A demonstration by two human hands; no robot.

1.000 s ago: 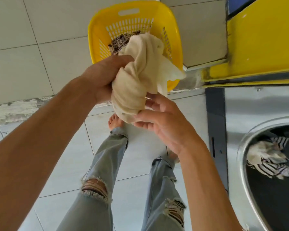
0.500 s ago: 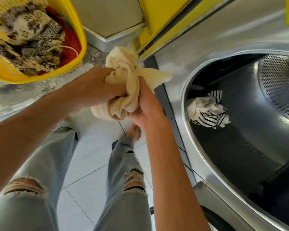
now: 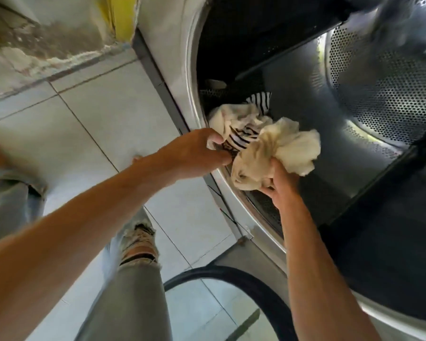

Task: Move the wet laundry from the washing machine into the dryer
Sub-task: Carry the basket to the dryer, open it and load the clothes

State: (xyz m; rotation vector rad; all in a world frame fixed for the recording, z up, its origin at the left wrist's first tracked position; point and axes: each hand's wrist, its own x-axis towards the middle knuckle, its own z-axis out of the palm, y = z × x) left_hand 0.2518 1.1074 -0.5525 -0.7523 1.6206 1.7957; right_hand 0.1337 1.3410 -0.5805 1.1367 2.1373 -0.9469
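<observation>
Gripping cream cloth (image 3: 278,153) from below: right hand (image 3: 282,185), fingers closed on bundle, at drum mouth of dryer (image 3: 194,77). Left hand (image 3: 194,153) loosely curled beside striped garment (image 3: 241,137); contact unclear.

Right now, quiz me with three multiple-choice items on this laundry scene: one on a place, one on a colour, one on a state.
1. Where is the striped black-and-white garment?
A. on the tiled floor
B. inside the steel perforated drum
C. on the person's knee

2. What colour is the crumpled cloth at the drum's mouth?
A. cream
B. red
C. blue

3. What is the right hand doing?
A. hanging empty
B. closing the door
C. gripping the cloth

Answers: 1 B, it lies just past the drum's rim. 2 A, the cloth is pale cream. 3 C, its fingers clutch the cloth from below.
</observation>
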